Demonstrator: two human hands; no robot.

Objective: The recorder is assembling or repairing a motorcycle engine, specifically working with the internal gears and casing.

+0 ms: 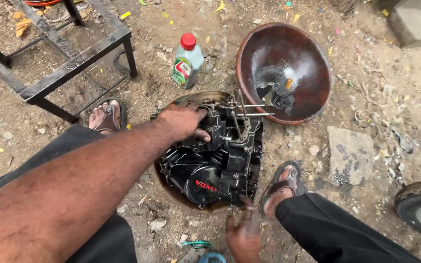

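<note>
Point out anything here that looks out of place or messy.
The black engine sits tilted in a shallow pan on bare dirt, long studs sticking out sideways. The left hand rests on it. Dark oily liquid pools in the brown bowl.

Left hand (181, 122) laid flat on top of black engine block (210, 165), fingers (201, 135) curled over upper edge. Engine sits in shallow metal pan (205, 97) on dirt ground (366, 97). Right hand (243, 236) low, just below engine, grasp unclear. Brown bowl (313, 53) beyond engine, dark rag (276, 87) inside. Red-capped oil bottle (187, 61) upright nearby. Metal frame (74, 63) far left. Sandalled feet either side of pan.
</note>
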